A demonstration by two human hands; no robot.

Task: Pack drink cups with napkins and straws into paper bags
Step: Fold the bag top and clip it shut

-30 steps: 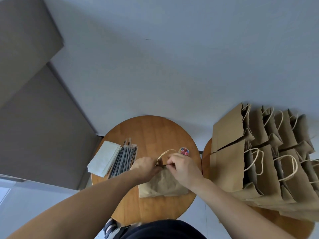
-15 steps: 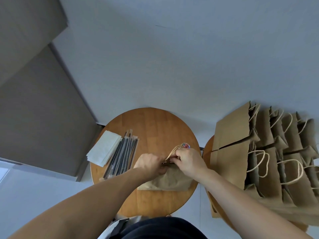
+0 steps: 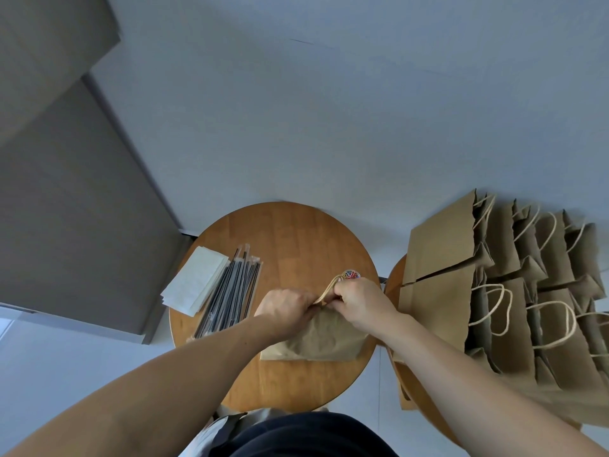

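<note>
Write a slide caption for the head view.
Left hand and right hand grip a paper bag by its top on a round table beside napkins and straws.

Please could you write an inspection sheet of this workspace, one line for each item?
Surface: round wooden table.
Job's things: bag on the table's near half; napkins and straws side by side at left; no cups seen.
Clutter: small round tub of coloured bits, just beyond the right hand.
Hands: left hand and right hand both pinch the bag's top at its handle.
Cables: nothing seen.
Surroundings: rows of standing bags on a second table at right; grey panel at left.
</note>
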